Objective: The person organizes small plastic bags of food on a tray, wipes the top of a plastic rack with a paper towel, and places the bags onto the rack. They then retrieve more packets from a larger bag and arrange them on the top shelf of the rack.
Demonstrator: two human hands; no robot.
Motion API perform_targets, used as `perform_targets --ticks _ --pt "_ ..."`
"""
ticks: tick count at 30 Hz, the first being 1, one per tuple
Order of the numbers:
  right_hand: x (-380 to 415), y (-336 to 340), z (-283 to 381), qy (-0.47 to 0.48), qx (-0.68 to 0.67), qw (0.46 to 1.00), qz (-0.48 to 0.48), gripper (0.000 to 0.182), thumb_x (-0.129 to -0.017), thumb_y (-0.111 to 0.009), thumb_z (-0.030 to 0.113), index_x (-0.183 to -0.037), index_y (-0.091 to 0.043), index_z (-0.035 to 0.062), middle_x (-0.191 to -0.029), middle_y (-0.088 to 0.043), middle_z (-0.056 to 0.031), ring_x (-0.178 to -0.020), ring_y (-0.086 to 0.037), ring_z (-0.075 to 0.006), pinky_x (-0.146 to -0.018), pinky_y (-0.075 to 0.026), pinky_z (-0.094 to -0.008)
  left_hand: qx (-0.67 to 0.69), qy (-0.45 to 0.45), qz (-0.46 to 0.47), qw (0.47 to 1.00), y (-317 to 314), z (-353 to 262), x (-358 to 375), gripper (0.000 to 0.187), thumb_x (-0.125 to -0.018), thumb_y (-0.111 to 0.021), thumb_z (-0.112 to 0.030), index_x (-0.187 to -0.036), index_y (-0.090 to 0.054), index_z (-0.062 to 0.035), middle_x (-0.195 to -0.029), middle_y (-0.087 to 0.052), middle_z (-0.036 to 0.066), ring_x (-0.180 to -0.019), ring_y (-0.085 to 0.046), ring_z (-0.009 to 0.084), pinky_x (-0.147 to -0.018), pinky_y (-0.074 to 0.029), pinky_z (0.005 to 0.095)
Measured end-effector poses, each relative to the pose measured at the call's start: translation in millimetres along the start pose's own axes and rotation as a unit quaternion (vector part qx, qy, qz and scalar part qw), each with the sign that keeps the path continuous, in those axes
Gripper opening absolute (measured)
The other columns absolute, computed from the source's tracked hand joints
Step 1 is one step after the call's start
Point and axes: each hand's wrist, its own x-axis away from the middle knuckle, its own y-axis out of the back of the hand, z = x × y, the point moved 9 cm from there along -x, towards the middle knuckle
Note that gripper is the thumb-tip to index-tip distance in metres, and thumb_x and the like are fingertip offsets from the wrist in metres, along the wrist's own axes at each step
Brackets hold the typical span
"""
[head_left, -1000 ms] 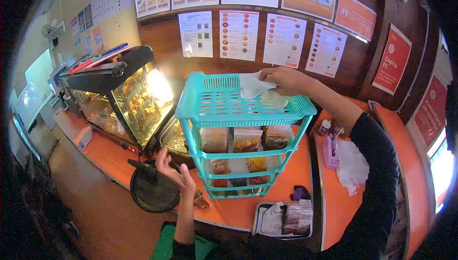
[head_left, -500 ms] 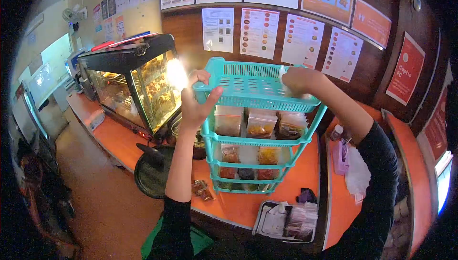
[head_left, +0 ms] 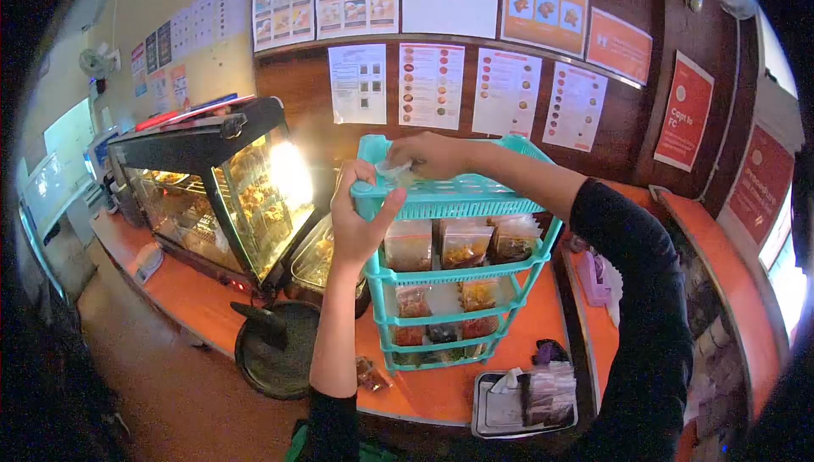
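Note:
A turquoise plastic tiered rack (head_left: pixel 466 273) stands on the orange counter, its lower shelves filled with small clear bags of food (head_left: pixel 467 243). Around the front left corner of its top tray, my left hand (head_left: pixel 359 212) is closed, thumb on the near side. My right hand (head_left: pixel 431 157) reaches across the top tray to its left end, fingers closed on a crumpled whitish cloth or tissue (head_left: pixel 397 171) pressed low inside the tray. Part of that wad is hidden beneath the fingers.
Left of the rack stands a lit glass food warmer (head_left: pixel 216 199), with a round black tray (head_left: pixel 280 352) before it. A metal tray of packets (head_left: pixel 526 403) lies at the front right. Small brown packets (head_left: pixel 370 375) sit near the counter's edge. Menu sheets (head_left: pixel 432 85) hang behind.
My right hand has swept from the right end of the top tray to its left end with the whitish wad. My left hand keeps its hold on the corner. The camera view has shifted.

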Motion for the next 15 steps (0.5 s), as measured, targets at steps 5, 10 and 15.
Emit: perform_targets --ticks 5,10,15 --pt "84 8 -48 -0.201 -0.027 0.973 0.113 0.043 -0.079 -0.054 0.006 -0.121 -0.057 0.0023 -0.128 -0.052 -0.0157 -0.119 -0.049 -0.0329 -0.101 -0.038 -0.0401 -0.028 -0.041 -0.014 0.999 2 -6 -3 0.036 -0.070 -0.076 -0.017 -0.079 -0.044 -0.0055 -0.080 -0.042 0.006 -0.077 -0.044 0.0183 -0.075 -0.038 0.0294" --pt "142 21 -65 -0.226 0.157 0.945 0.177 0.025 -0.075 -0.062 0.015 -0.094 -0.067 -0.0010 -0.098 -0.065 -0.0188 -0.094 -0.062 -0.0368 -0.085 -0.050 -0.0424 -0.042 -0.045 -0.026 0.998 3 -7 -5 0.037 -0.068 -0.078 -0.020 -0.078 -0.045 -0.0062 -0.078 -0.044 0.006 -0.079 -0.047 0.0228 -0.075 -0.038 0.0326" --pt "111 23 -51 -0.358 0.290 0.883 0.092 0.018 -0.070 -0.064 0.014 -0.077 -0.065 -0.0025 -0.082 -0.064 -0.0238 -0.080 -0.066 -0.0357 -0.071 -0.054 -0.0427 -0.057 -0.029 -0.039 0.997 3 -6 -3 0.039 -0.067 -0.079 -0.024 -0.079 -0.046 -0.0073 -0.078 -0.045 0.006 -0.083 -0.049 0.0252 -0.078 -0.039 0.0366"
